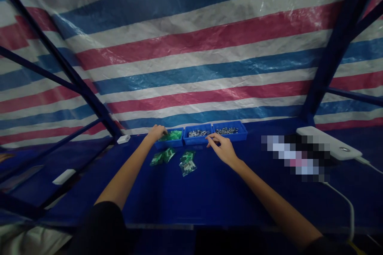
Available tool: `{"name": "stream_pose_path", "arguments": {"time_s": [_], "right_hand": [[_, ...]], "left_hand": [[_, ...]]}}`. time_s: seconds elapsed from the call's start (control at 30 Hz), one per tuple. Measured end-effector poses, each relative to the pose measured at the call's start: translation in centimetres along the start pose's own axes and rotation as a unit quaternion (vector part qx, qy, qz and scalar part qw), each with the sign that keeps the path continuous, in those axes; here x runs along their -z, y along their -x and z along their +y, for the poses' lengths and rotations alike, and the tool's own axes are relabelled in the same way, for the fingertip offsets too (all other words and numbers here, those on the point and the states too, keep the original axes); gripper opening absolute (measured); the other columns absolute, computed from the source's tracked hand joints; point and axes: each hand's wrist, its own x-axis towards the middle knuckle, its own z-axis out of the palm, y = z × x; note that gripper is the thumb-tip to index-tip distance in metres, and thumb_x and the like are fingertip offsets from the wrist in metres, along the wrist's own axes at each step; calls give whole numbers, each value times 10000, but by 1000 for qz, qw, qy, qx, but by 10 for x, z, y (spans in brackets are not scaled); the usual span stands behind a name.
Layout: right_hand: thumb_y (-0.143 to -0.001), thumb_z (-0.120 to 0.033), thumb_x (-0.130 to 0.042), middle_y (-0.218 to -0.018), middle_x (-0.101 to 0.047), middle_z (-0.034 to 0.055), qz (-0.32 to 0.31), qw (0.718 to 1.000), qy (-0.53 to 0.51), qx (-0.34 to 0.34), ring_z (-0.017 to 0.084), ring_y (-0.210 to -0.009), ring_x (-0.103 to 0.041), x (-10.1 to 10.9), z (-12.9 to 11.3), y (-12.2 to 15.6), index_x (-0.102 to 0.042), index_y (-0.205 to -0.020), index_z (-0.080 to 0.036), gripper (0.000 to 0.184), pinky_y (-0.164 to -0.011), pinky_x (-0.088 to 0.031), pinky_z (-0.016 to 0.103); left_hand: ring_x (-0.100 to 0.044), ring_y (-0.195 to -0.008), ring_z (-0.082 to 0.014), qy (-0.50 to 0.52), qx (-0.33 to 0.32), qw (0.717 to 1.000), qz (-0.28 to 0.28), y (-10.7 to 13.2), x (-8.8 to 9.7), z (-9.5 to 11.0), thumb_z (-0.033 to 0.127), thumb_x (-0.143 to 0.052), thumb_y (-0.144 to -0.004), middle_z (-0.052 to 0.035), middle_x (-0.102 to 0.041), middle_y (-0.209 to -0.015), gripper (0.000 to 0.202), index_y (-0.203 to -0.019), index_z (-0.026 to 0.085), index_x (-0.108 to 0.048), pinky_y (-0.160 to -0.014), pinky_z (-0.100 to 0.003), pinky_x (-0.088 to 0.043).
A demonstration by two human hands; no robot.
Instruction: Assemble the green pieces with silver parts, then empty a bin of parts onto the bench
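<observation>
Three small blue trays stand in a row at the back of the blue table. My left hand point(156, 132) reaches into the left tray point(170, 142), which holds green plastic bags point(172, 135); its fingers are curled down onto them. My right hand point(222, 148) hovers just in front of the middle tray point(198, 134) and the right tray point(230, 131), both filled with small metal parts; its fingers are bent with thumb and forefinger close together. Several small green bags point(187, 163) with parts lie on the table between my arms.
A white flat device point(329, 147) with a cable lies at the right. A small white box point(123, 139) sits left of the trays and another white piece point(64, 176) lies on the left frame. Blue metal struts and a striped tarpaulin close in the back.
</observation>
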Motion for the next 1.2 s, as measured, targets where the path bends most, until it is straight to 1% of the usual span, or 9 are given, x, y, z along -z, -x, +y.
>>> {"name": "stream_pose_path", "arguments": {"time_s": [0.23,0.37,0.5,0.63,0.8,0.93,1.0,1.1,1.2], "right_hand": [[-848,-368,-461,-686,-700,-7,-6,1000,12,-6,159,-688,-670,2,-2,-1,-636,-886,-234,223,-701,-483,257],[-848,-360,-464,-684,-701,-15,-8,999,40,-15,150,-677,-665,2,0,-2,-643,-884,-238,220,-703,-485,254],[-850,-350,-468,-684,-698,-19,-13,998,56,-16,142,-667,-660,2,3,-2,-646,-866,-237,212,-697,-482,247],[-848,-344,-472,-684,-698,-17,-23,998,63,-14,145,-668,-658,2,3,-1,-651,-871,-239,208,-677,-475,246],[-847,-330,-469,-660,-690,-32,-48,995,82,-5,130,-631,-643,1,3,0,-655,-850,-249,203,-644,-453,230],[-845,-338,-465,-667,-693,-25,-56,994,92,-6,133,-646,-648,0,6,0,-658,-843,-244,215,-649,-451,228],[-844,-347,-464,-669,-694,-25,-63,993,99,-8,133,-647,-647,0,7,1,-658,-846,-244,219,-641,-448,225],[-839,-350,-473,-674,-696,-30,-76,991,110,-15,133,-641,-644,-2,8,2,-661,-855,-252,212,-614,-437,219],[-826,-333,-495,-672,-696,-41,-90,988,121,-20,129,-637,-639,-3,9,3,-666,-853,-265,186,-594,-426,212]], "left_hand": [[-485,-1075,-272,-14,2,997,77,1,2,-3,183,-619,-685,-100,-596,-1124,264,-943,225,-653,-862,-362,-306],[-536,-922,-241,1,1,997,76,1,-1,-5,236,-586,-731,-66,-665,-907,91,-741,229,-676,-831,-365,-311],[-524,-906,-250,12,22,994,107,1,-1,-8,250,-497,-803,-79,-680,-824,193,-730,213,-672,-882,-415,-282],[-550,-837,-228,39,28,994,99,4,-5,-6,333,-480,-829,-58,-671,-711,258,-710,196,-663,-848,-374,-322],[-577,-839,-238,55,42,994,79,12,-5,5,377,-474,-831,-77,-686,-818,268,-813,192,-668,-785,-346,-359],[-494,-1064,-271,57,32,988,140,27,11,33,450,-406,-871,-110,-586,-1151,389,-1124,203,-568,-881,-393,-319],[-516,-1015,-259,77,-22,981,178,37,17,58,517,-436,-847,-92,-600,-1081,415,-1081,210,-586,-881,-392,-325],[-569,-882,-235,121,-96,981,120,55,14,101,590,-484,-793,-65,-638,-929,440,-958,212,-638,-848,-381,-354],[-586,-848,-250,130,-103,983,74,67,-5,140,556,-510,-793,-102,-618,-935,442,-966,175,-653,-824,-388,-390]]}}
